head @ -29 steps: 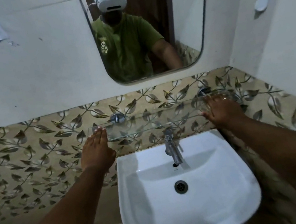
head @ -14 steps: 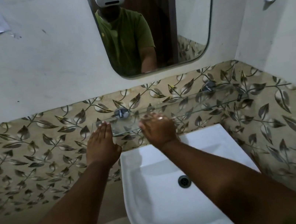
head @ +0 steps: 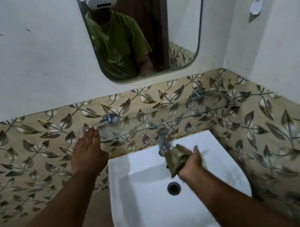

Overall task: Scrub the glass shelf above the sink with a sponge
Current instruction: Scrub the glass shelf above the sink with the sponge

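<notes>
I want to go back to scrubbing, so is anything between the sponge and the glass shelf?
The tap rises just beside the sponge in the right hand, directly below the glass shelf. Lifting around it, nothing else visibly blocks the way.

Head-worn wide-angle view, close above the sink (head: 183, 216), facing the mirror (head: 143, 26)

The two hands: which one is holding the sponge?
The right hand, over the sink beside the tap, grips the olive sponge. The left hand lies flat, empty, at the glass shelf's left end.
</notes>
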A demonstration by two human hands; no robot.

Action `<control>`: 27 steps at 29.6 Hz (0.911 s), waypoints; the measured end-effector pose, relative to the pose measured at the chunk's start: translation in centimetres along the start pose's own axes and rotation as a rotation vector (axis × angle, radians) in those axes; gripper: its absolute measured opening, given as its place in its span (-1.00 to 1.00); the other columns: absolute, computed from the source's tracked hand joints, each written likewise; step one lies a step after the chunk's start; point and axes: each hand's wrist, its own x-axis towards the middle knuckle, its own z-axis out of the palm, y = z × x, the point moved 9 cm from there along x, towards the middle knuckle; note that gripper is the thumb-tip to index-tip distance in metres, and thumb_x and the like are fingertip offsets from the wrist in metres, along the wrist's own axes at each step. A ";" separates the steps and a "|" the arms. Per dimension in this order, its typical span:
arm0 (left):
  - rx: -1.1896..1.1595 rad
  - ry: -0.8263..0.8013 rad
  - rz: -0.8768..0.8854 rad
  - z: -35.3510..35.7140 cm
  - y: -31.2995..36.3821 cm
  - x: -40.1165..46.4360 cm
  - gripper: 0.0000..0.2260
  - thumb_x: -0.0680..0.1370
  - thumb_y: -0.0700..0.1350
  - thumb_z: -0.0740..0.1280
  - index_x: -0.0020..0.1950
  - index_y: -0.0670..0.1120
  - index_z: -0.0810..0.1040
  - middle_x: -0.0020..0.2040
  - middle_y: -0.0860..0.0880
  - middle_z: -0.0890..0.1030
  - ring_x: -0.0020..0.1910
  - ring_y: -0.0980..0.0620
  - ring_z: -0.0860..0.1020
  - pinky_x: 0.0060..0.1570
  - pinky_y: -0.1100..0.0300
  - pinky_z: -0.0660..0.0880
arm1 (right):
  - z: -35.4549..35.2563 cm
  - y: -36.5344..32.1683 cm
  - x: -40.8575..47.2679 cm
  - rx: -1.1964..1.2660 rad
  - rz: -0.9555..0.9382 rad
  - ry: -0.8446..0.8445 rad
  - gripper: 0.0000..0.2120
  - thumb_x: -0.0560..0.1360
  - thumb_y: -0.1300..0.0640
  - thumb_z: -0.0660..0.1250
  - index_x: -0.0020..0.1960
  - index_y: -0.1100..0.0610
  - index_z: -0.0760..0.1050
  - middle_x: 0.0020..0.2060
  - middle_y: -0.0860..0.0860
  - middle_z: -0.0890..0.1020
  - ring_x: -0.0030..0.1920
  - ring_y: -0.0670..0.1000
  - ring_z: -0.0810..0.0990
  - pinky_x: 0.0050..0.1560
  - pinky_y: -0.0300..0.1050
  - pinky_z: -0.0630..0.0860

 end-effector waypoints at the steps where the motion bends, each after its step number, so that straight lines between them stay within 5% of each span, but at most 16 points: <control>1: 0.000 0.003 0.000 0.1 0.2 0.0 -0.17 0.48 0.04 0.40 0.63 -0.15 0.07 0.64 -0.16 0.15 0.63 -0.08 0.10 0.58 -0.04 0.07 | -0.4 -3.7 0.2 0.103 -0.051 0.030 -0.29 0.63 -0.37 -0.03 0.41 0.13 0.51 0.24 0.29 0.60 0.25 0.27 0.56 0.33 0.17 0.39; 4: 0.027 0.011 -0.002 0.3 0.5 -0.1 -0.16 0.48 0.06 0.41 0.63 -0.16 0.08 0.64 -0.17 0.16 0.63 -0.09 0.10 0.58 -0.04 0.07 | 0.9 -14.0 0.1 0.347 -0.205 0.074 -0.29 0.63 -0.37 -0.06 0.60 0.05 0.27 0.59 0.14 0.30 0.57 0.20 0.26 0.57 0.15 0.13; 10: 0.017 0.019 0.009 0.2 1.1 0.3 -0.16 0.42 0.03 0.47 0.60 -0.20 0.19 0.61 -0.21 0.24 0.60 -0.14 0.20 0.54 -0.10 0.17 | 4.2 -22.3 0.1 0.548 -0.269 0.091 -0.28 0.57 -0.43 0.05 0.62 -0.08 0.20 0.63 0.01 0.21 0.59 0.14 0.19 0.55 0.09 0.11; 18: 0.022 0.012 0.082 0.8 0.6 0.6 0.00 0.44 0.55 -0.05 0.64 -0.15 0.06 0.65 -0.16 0.13 0.62 -0.11 0.12 0.55 -0.11 0.14 | 8.5 -14.1 1.1 0.456 -0.126 -0.011 -0.20 0.54 -0.51 -0.04 0.63 -0.08 0.16 0.63 0.09 0.21 0.60 0.23 0.17 0.57 0.32 0.01; 23: 0.013 -0.042 0.087 0.5 1.2 0.4 0.04 0.39 0.57 -0.23 0.65 -0.13 -0.01 0.67 -0.13 0.04 0.64 -0.06 0.02 0.56 -0.05 0.04 | 11.4 -6.9 0.2 0.382 0.000 -0.060 -0.16 0.56 -0.48 -0.09 0.65 0.04 0.11 0.65 0.13 0.13 0.63 0.23 0.06 0.58 0.30 -0.06; 27: -0.117 -0.055 0.093 -0.7 1.9 0.4 0.04 0.38 0.54 -0.32 0.64 -0.14 0.00 0.66 -0.14 0.05 0.64 -0.06 0.04 0.55 0.03 -0.03 | 14.2 -1.1 -0.6 0.346 0.092 -0.131 -0.16 0.54 -0.49 -0.07 0.53 0.10 0.35 0.49 0.19 0.42 0.53 0.25 0.32 0.52 0.27 0.17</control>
